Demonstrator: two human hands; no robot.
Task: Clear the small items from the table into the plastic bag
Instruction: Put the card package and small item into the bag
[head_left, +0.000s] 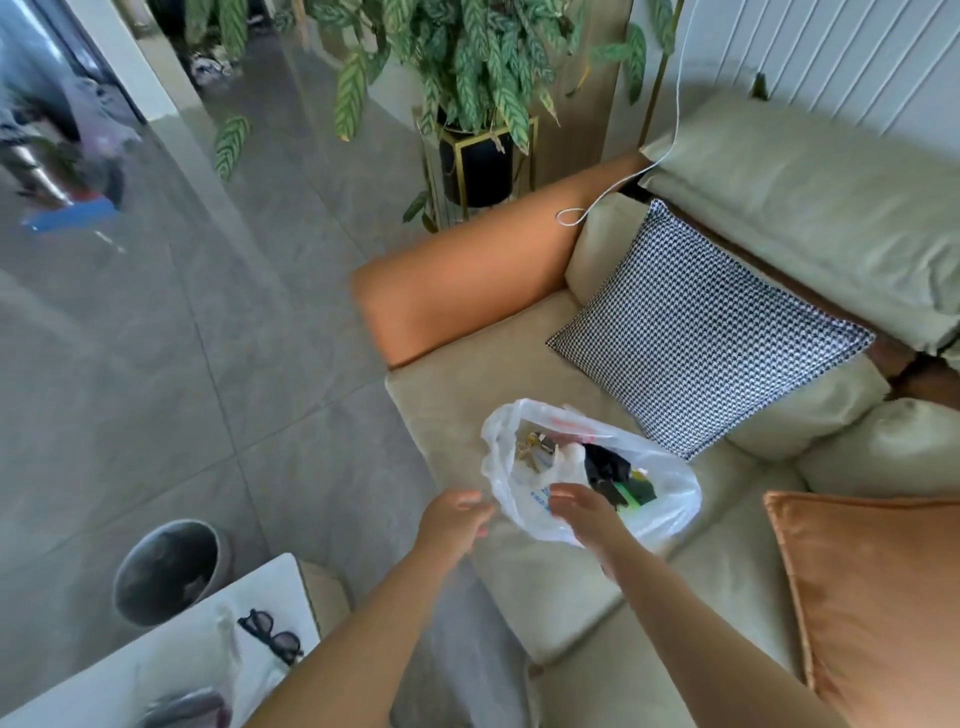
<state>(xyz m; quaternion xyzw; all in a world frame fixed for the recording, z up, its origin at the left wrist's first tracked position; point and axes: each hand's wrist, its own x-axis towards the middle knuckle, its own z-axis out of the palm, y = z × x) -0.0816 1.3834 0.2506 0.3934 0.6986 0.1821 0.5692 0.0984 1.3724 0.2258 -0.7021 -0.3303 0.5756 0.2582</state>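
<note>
A translucent white plastic bag (660, 499) lies on the pale sofa seat (457, 410) with its mouth open toward the far left. Several small items show inside it, among them dark and green pieces and something like keys. My right hand (582, 512) rests on the near edge of the bag, fingers spread over the plastic. My left hand (454, 522) hovers just left of the bag, fingers apart, holding nothing. At the bottom left, the white table (156, 660) carries black sunglasses (272, 634) and a blurred dark item (187, 709) at the frame's edge.
A checked cushion (711, 332) lies behind the bag and an orange cushion (878, 608) to its right. The sofa's orange armrest (467, 291) is on the far side. A grey bin (166, 571) stands on the tiled floor beside the table. A potted plant (478, 156) stands beyond the armrest.
</note>
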